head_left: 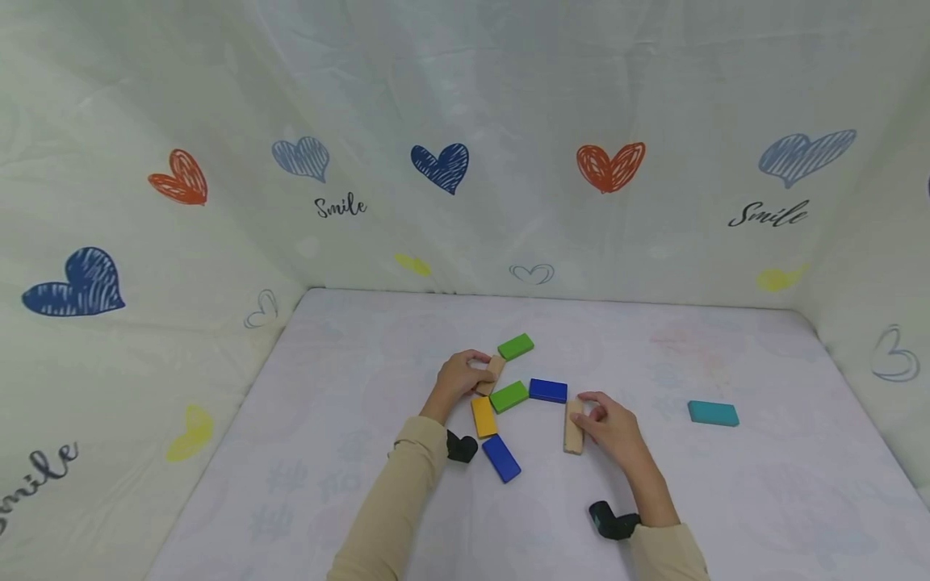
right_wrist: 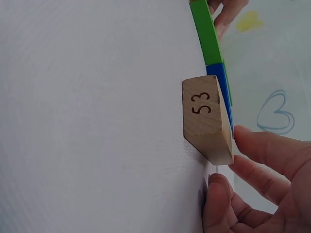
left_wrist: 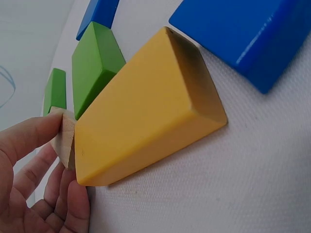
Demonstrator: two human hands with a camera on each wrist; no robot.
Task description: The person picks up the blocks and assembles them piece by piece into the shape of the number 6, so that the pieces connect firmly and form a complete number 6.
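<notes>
Extending across the lower part of the head view, the pale, woven-textured worktop [head_left: 617,347] is bordered at its far, left and right edges by whitish, heart-printed sheeting [head_left: 508,81]. Its near edge lies outside the head view.

Left grip [head_left: 458,378]: grasping. Thumb and fingers pinch the left wooden block [head_left: 497,367], positioned slightly left of the worktop's middle. The far green block [head_left: 516,347] lies at its end toward the far edge. The near green block [head_left: 509,397] and the yellow block [head_left: 483,417] lie just beside its opposite end.

Right grip [head_left: 613,428]: grasping. Thumb and finger hold the right wooden block [head_left: 574,436], aligned lengthwise toward the near edge; its end, numbered 53, shows in the right wrist view. The upper blue block [head_left: 548,390] lies just beside its far end, on the left-edge side. The lower blue block [head_left: 501,458] adjoins the yellow block toward the near edge.

Clearances: a broad strip of worktop separates the far green block from the far edge. A wide span separates the right grip from the teal block [head_left: 714,413], situated nearer the right edge. The left grip is well apart from the left edge.
</notes>
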